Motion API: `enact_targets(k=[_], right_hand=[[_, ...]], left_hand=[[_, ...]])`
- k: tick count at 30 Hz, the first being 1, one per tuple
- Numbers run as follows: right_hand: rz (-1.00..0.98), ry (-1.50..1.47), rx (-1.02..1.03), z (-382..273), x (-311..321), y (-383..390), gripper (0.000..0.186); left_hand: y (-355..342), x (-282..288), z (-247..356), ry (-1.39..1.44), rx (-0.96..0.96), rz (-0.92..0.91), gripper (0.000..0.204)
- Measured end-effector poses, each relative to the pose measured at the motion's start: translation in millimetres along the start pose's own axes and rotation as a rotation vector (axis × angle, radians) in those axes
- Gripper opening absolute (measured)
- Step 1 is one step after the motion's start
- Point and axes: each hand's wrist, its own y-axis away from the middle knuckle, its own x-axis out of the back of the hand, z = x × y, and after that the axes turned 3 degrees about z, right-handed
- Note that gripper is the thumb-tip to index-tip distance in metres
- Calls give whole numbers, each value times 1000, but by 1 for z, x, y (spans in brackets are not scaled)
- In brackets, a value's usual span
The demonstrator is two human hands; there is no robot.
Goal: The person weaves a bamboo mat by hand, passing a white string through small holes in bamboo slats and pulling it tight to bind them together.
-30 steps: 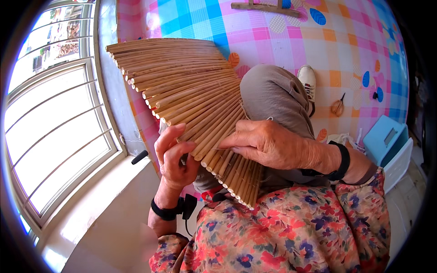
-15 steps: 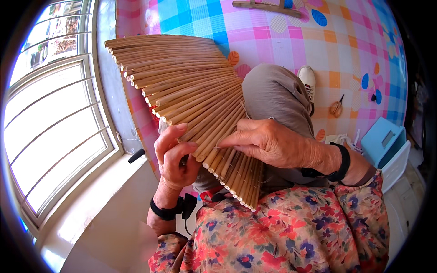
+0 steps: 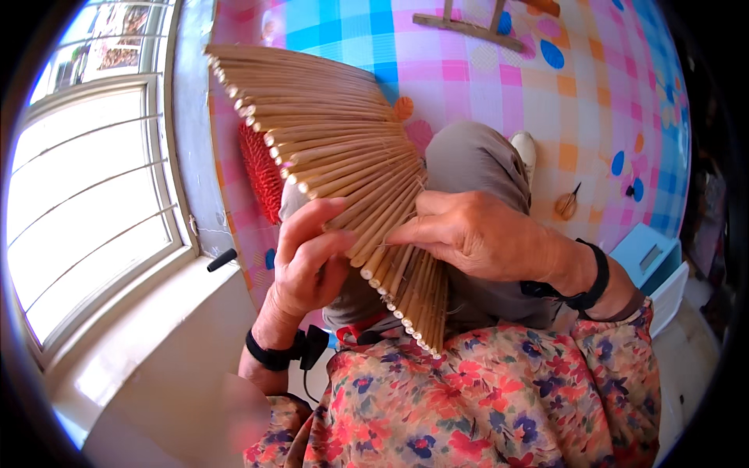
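Note:
A fan-shaped mat of tan plant stalks [image 3: 328, 125], laid side by side with pale cut ends, rests across my lap. My left hand [image 3: 308, 253] grips its near left edge, fingers and thumb bent around the stalk ends. On top of the mat, toward its middle, my right hand [image 3: 476, 238] is closed in a pinch, its index fingertip against the stalks. A thin pale thread [image 3: 384, 244] shows at those fingertips; how it runs under the hand is hidden. Stray ends of thread stick up between the stalks nearby.
Scissors [image 3: 567, 204] lie on the checked floor covering [image 3: 468, 86] beyond my right hand. A red textured thing [image 3: 259, 168] is partly under the mat. A blue plastic basket [image 3: 644, 253] stands at right, a wooden stool [image 3: 468, 31] at the far side, a barred window [image 3: 94, 195] at left.
The whole view has shifted a little. The mat has tilted, and more of the red textured thing shows beside it. Both hands keep nearly the same places on the mat.

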Motion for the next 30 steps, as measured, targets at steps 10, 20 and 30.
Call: enact_targets(k=[10,20,30], right_hand=[[-175,424,-18,-24,16,-12,20],[-155,498,-77,-7,29,-6,21],[-162,590,-214,-14,37,1,18]], left_hand=[[-18,-14,-17,263,-116,-109,35],[-15,-49,-41,304,-241,38,41],[-26,-63,-64,132,-319,59,46]])
